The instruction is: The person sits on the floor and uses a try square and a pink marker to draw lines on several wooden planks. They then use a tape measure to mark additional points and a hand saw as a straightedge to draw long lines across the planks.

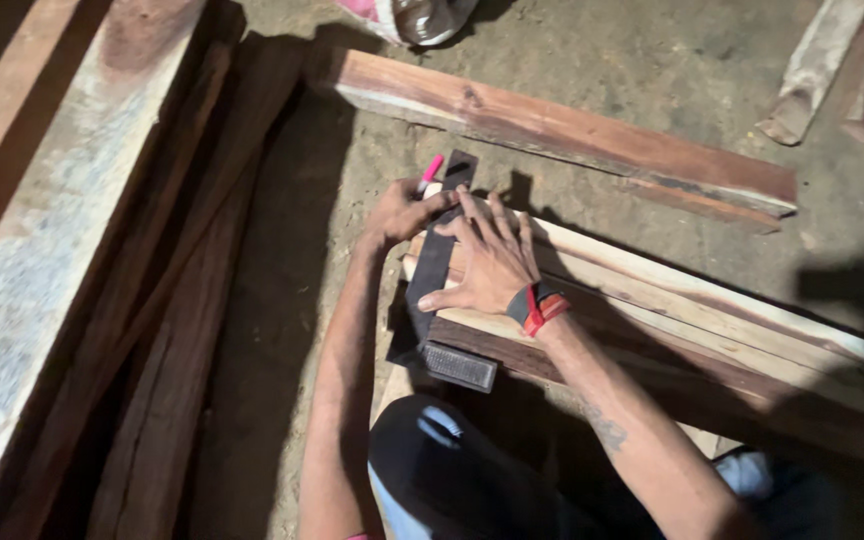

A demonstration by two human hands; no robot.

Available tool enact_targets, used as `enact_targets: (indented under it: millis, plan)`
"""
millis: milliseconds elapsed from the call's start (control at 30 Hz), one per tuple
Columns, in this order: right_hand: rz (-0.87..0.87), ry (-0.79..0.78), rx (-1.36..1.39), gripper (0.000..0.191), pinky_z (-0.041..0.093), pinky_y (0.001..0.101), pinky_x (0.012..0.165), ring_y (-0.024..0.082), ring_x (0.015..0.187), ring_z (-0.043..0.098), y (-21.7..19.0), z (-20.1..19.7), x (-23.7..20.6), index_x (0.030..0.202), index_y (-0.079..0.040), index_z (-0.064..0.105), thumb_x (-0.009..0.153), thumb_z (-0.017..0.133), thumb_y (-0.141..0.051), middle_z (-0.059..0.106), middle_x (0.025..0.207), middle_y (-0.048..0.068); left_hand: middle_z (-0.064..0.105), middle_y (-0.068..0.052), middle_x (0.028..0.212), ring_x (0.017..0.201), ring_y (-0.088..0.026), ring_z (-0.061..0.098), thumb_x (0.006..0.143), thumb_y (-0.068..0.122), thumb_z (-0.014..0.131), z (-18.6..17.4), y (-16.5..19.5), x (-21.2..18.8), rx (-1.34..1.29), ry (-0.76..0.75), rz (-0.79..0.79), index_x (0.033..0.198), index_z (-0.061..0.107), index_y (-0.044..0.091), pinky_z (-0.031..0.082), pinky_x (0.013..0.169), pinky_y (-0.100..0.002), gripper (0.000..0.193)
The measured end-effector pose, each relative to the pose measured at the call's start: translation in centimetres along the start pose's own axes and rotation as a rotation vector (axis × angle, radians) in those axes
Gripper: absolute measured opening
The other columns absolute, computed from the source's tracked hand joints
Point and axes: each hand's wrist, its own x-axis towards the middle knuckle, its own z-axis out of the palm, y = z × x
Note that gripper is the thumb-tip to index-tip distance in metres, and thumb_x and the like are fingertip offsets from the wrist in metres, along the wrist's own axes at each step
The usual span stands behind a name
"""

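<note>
Marking: left hand (399, 212) is gripping the pen (431, 172), right hand (487, 262) is pressing, fingers spread, the square (434, 262) on the plank (652, 290); steadiness matters next.

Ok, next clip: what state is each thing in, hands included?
left hand: gripping a pink marker, tip against the square
right hand: flat, fingers spread, pressing the square down
try square: dark blade laid flat across the planks, stock at the near edge
pale planks: stacked, lying flat
reddish plank: lying loose on the dirt floor
</note>
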Motion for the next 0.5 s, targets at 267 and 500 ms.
enact_targets:
  millis: [267, 500]
  plan:
    - [0.041, -0.013, 0.028, 0.103, 0.009, 0.0757, 0.115, 0.048, 0.153, 0.012, -0.5, 0.3, 0.4, 0.136, -0.023, 0.056, 0.053, 0.083, -0.078, 0.014, 0.169, 0.009, 0.064, 0.0, 0.064, 0.059, -0.009, 0.057, 0.078, 0.055, 0.081, 0.0, -1.2, 0.7, -0.05, -0.061, 0.02, 0.08, 0.076, 0.004, 0.043, 0.053, -0.029, 0.052]
    - [0.04, -0.013, 0.032, 0.097, 0.01, 0.0786, 0.113, 0.048, 0.153, 0.01, -0.3, 0.5, 0.8, 0.13, -0.022, 0.057, 0.054, 0.085, -0.076, 0.014, 0.17, 0.008, 0.071, -0.004, 0.083, 0.079, -0.015, 0.065, 0.098, 0.054, 0.059, -1.3, -2.1, 2.6, 0.065, 0.152, 0.178, 0.109, 0.077, 0.01, 0.05, 0.074, -0.034, 0.049]
